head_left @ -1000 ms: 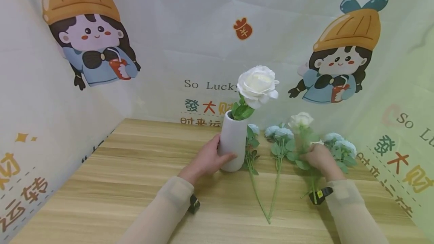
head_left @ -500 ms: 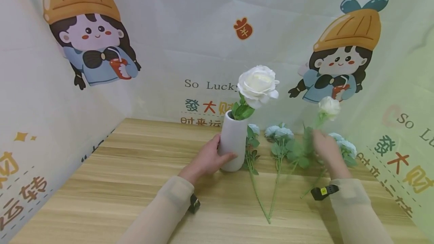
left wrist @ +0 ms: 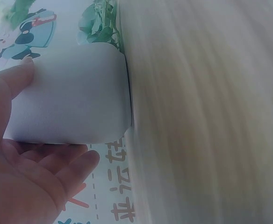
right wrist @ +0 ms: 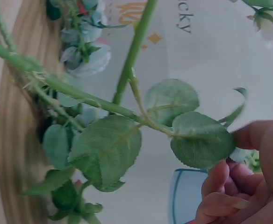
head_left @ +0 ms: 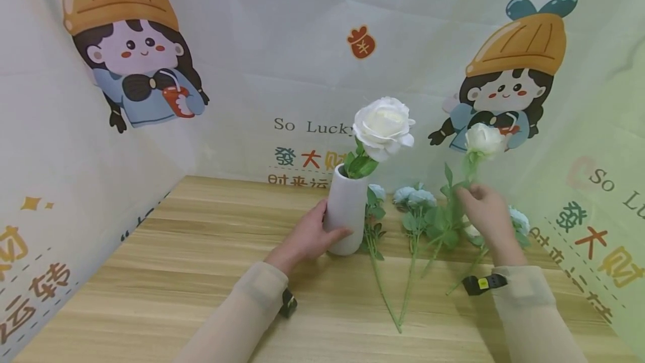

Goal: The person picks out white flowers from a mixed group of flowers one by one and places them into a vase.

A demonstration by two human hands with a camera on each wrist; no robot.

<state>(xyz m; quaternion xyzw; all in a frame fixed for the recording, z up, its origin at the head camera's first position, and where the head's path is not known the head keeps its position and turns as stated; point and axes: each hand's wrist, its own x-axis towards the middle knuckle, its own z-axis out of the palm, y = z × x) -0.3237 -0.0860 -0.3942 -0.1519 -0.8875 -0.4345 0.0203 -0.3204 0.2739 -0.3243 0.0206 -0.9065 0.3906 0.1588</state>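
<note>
In the head view my left hand (head_left: 307, 237) holds the lower part of an upright white vase (head_left: 346, 212), thumb in front and fingers at its left side. One large white rose (head_left: 384, 128) rises from the vase mouth, green leaves at the rim. The left wrist view shows the vase wall (left wrist: 75, 93) between thumb and fingers. My right hand (head_left: 487, 214) holds a second white rose (head_left: 484, 140) upright, pinching it among its upper leaves below the bloom. Close up, thumb and forefinger meet at the edge of a leaf (right wrist: 202, 140); the bloom leans right.
Pale blue flowers (head_left: 415, 198) lie on the wooden table (head_left: 201, 273) right of the vase, stems pointing toward me. More blue blooms (head_left: 520, 220) and another white flower (head_left: 471, 231) lie near the right hand. A printed cloth (head_left: 282, 60) stands behind the table.
My right hand has raised the white rose and shifted it right, its bloom now higher against the cloth. My left hand and the vase have stayed put.
</note>
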